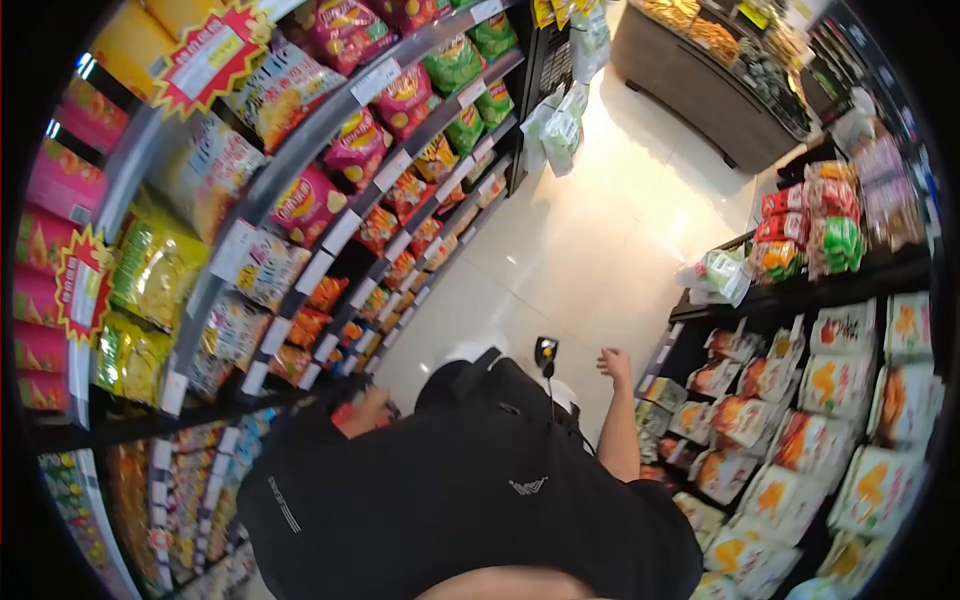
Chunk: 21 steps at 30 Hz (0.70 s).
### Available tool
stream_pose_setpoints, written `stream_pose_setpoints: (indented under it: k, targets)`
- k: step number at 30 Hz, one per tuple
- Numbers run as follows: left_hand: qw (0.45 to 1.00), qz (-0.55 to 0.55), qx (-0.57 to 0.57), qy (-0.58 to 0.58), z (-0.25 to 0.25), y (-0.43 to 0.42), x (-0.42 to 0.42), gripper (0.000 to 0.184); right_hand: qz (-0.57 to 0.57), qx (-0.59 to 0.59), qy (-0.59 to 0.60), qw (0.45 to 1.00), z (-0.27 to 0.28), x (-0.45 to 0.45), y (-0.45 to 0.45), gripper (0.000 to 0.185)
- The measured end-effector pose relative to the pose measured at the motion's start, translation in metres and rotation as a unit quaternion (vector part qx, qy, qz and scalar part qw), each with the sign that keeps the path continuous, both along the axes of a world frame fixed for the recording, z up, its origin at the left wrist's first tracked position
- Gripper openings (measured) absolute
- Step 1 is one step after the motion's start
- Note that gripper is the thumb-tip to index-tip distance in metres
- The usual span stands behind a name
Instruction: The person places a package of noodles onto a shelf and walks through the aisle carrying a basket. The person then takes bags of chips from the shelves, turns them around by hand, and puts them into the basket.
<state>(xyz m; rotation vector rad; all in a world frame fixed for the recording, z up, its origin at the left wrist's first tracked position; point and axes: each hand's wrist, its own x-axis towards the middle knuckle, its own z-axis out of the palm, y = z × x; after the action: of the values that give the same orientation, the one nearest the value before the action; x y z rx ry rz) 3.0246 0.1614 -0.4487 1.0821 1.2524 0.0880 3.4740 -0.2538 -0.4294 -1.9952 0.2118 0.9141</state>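
- The left hand (368, 410) is low beside the left shelves, partly hidden by the black shirt (430, 500). A small red and dark thing (345, 412) shows right by it; blur hides whether the fingers are clamped on it or only near it, and I cannot tell how they stand.
- The right hand (613, 364) is raised over the pale floor (530, 250), near the right shelves, its fingers loosely bent and slightly apart.
- The shirt bears a pale winged logo on the chest and small vertical lettering with stripes on one sleeve, too small to read surely.
- A small black device (546, 352) with a lit screen shows beyond the shirt, a cord by it.
- On the left shelves, pink bags (308, 205) carry a pale, curved brand name that I cannot read surely; green bags (452, 65) stand beyond them.
- White bags (285, 92) bear large dark Chinese characters, and yellow bags (158, 270) sit nearer.
- Two red and yellow starburst signs (212, 58) have blurred Chinese writing; white price labels (376, 81) line the shelf edges.
- On the right are red packets (785, 226) and white packs (832, 380) with orange food pictures.
- Farther off, a dark surface (680, 95) bears heaped goods.
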Motion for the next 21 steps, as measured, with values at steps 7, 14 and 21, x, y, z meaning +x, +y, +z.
stream_pose_setpoints:
  k: [7, 14, 21]
  targets:
    - [0.996, 0.064, 0.016, 0.058, -0.009, -0.028, 0.184, 0.023, 0.082, 0.003, -0.010, 0.997, 0.041, 0.149, 0.031, 0.038]
    - [0.994, 0.088, 0.067, -0.012, 0.033, -0.020, 0.344, 0.022, 0.226, -0.042, -0.009, 0.973, 0.065, 0.272, 0.097, 0.035]
    - [0.968, 0.229, 0.075, -0.070, 0.077, -0.013, 0.402, 0.017, 0.364, -0.069, -0.001, 0.929, 0.074, 0.368, 0.151, 0.034]
